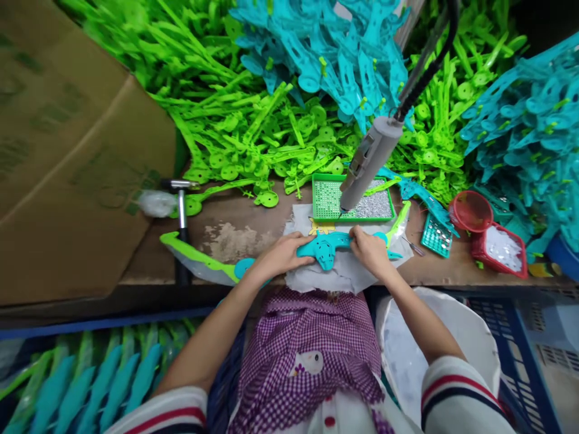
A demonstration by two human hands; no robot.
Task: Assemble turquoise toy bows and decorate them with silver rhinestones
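Turquoise plastic shows between the two hands: a curved part (324,248) lying across a pale cloth (312,281) at the bench's near edge. My left hand (284,256) has its left end, thumb below and fingers closed above. My right hand (368,248) is bunched at the other end, fingers curled nearly shut — from here I can't quite tell whether they pinch anything besides the part. A lime arm (400,220) angles up beyond that hand; another (203,258) lies out past my left wrist. Just behind the part sits a green tray (353,219) of metal bits (377,208), a grey driver (371,158) hanging on its cable with its tip over it. I see a hammer (181,208) well to the left — and lime pieces (253,138) heaped behind.
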